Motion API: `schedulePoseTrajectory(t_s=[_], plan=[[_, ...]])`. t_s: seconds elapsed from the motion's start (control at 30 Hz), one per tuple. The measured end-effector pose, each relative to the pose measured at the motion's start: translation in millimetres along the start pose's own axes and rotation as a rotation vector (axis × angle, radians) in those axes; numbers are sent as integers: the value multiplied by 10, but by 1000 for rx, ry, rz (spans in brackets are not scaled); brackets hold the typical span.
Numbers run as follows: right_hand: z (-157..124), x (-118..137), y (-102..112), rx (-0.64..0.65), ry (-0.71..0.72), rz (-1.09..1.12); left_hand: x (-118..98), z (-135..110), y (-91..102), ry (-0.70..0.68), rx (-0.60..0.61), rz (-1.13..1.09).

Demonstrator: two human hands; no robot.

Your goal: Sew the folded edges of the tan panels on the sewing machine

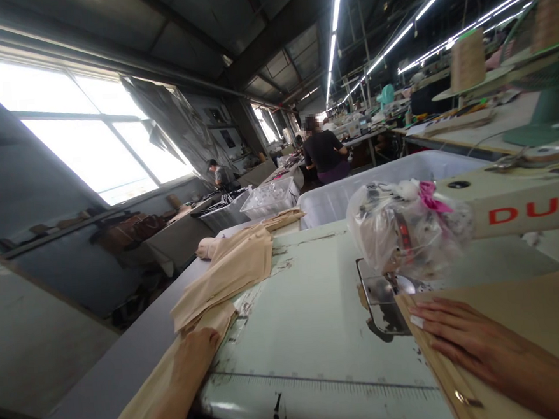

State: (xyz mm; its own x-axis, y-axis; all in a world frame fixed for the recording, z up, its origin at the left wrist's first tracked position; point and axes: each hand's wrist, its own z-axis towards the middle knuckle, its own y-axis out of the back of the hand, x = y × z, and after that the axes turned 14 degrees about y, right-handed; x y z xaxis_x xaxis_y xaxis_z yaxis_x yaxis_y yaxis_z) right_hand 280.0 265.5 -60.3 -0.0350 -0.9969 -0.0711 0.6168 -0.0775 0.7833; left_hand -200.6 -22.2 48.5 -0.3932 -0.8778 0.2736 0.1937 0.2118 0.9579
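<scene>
Right hand lies flat on the tan panel, fingers straight and close together, pressing down and gripping nothing; the tips are just short of the plate. The panel lies on the table at the right, its left corner touching the plate, under the machine, whose head is wrapped in a bag. It's plain beige with a matte weave and a folded band along the left edge. It looks light and limp with some body at the fold, so it should slide easily on the painted top. Best controlled with a flat palm or a pinch at the folded edge, not mid-sheet. Left hand rests on the near end of a stack of the same cloth, at the table's left edge. The stack is loose, floppy and draped over the edge. Blur there, so I can't tell whether those fingers pinch or just rest. A white bin stands behind the table.
</scene>
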Motion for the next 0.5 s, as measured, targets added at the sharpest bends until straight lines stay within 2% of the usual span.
schedulePoseTrajectory(t_s=[0.2, 0.5], plan=[[-7, 7, 2, -16, -14, 17, -19, -7, 0, 1, 6, 11], [13, 1, 29, -23, 63, -38, -49, -32, 44, 21, 9, 14]])
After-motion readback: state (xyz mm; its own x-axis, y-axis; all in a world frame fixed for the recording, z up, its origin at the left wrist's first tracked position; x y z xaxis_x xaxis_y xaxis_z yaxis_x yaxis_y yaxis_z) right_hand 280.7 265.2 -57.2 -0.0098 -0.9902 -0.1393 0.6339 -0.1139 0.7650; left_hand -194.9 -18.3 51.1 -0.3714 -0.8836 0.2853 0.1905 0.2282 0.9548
